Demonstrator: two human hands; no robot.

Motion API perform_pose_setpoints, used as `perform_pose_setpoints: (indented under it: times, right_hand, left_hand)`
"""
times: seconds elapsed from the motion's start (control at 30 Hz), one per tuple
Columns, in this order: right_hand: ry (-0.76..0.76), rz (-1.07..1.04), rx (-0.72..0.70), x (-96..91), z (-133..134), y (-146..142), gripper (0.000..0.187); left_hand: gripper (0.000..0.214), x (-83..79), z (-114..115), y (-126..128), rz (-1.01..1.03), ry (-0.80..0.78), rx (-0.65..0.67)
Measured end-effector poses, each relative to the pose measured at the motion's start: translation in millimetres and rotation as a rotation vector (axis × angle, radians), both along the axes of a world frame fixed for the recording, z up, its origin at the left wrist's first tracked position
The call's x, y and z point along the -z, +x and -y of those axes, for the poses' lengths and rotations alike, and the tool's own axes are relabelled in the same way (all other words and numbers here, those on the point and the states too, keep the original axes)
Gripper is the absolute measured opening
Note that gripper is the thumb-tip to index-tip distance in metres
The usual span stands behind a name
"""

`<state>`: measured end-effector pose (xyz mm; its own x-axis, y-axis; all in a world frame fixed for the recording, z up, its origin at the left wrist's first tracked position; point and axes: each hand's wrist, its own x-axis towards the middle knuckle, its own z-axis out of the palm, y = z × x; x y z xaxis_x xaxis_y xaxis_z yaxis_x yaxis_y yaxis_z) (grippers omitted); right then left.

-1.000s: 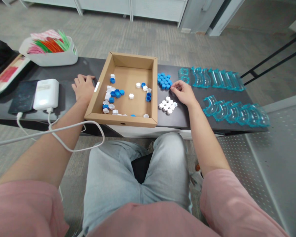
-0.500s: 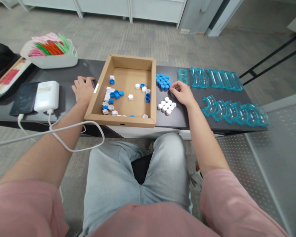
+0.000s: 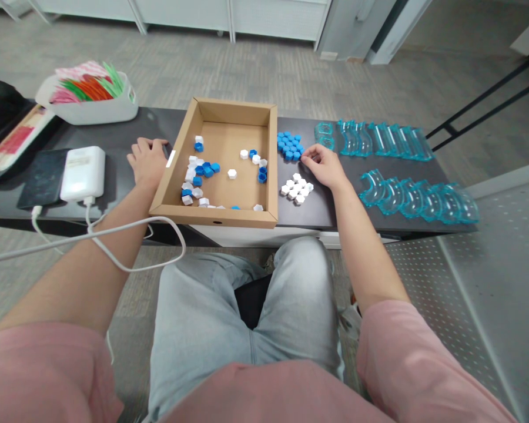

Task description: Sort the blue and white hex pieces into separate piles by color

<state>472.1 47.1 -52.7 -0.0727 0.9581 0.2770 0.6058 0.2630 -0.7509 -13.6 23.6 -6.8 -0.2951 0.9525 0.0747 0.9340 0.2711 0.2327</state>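
Observation:
My right hand [image 3: 324, 165] has its fingers drawn together, tips against the right edge of a cluster of blue hexagonal pieces [image 3: 290, 145]; what is between the fingertips, if anything, is hidden. Just below it lies a group of white hexagonal pieces [image 3: 297, 189] on the dark table. A shallow cardboard box [image 3: 233, 220] stands left of both groups, with blue and white pieces scattered inside, many along its left side. Beside the box's left wall my left hand [image 3: 146, 161] rests with fingers spread, near a small dark object partly hidden by the box.
Clear teal plastic parts [image 3: 418, 197] lie in rows on the right. At the left are a white charger [image 3: 83, 173] with cables crossing over my left forearm, a white basket [image 3: 97, 110] of colourful strips, and a black tray [image 3: 9, 170].
The whole view has shifted very slightly. Both hands and the pieces keep the same places relative to the box.

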Motion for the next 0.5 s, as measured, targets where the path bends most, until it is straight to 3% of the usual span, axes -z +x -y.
perform_pose_setpoints:
  times: [0.5]
  right_hand:
    - [-0.011, -0.008, 0.005, -3.0, 1.6, -2.1, 0.027]
  left_hand:
    - [0.064, -7.3, 3.8, 5.9, 0.005, -0.029, -0.009]
